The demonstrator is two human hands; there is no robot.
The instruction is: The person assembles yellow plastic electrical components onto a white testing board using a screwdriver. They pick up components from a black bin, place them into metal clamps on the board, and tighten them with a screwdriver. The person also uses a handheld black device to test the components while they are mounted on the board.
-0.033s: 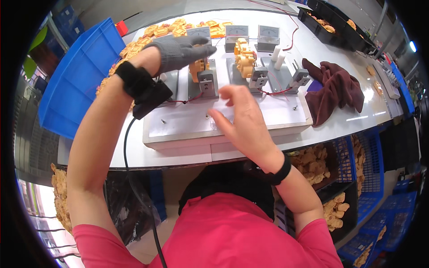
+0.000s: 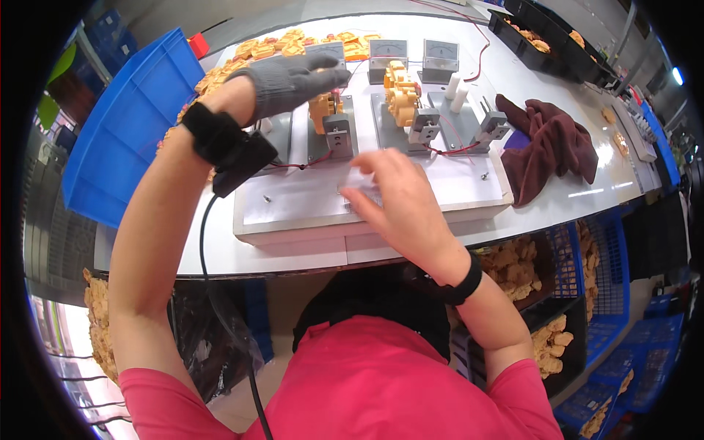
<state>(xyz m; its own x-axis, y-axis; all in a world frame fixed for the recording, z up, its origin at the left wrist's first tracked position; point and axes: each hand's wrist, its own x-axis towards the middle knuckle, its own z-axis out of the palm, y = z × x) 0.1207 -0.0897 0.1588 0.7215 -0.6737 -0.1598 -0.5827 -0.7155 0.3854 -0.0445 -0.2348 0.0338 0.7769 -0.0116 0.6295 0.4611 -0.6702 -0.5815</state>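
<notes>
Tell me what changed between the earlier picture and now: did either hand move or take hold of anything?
Nothing visibly changed. The gloved left hand reaches over the yellow part on the left fixture, and the bare right hand rests on the white base plate. The dark red cloth lies where it was.

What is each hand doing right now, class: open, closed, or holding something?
Left hand: gloved, fingers spread open, reaching over the yellow part in the left fixture; no grip visible.
Right hand: bare, resting on the white base plate; whether it holds anything cannot be told.
</notes>
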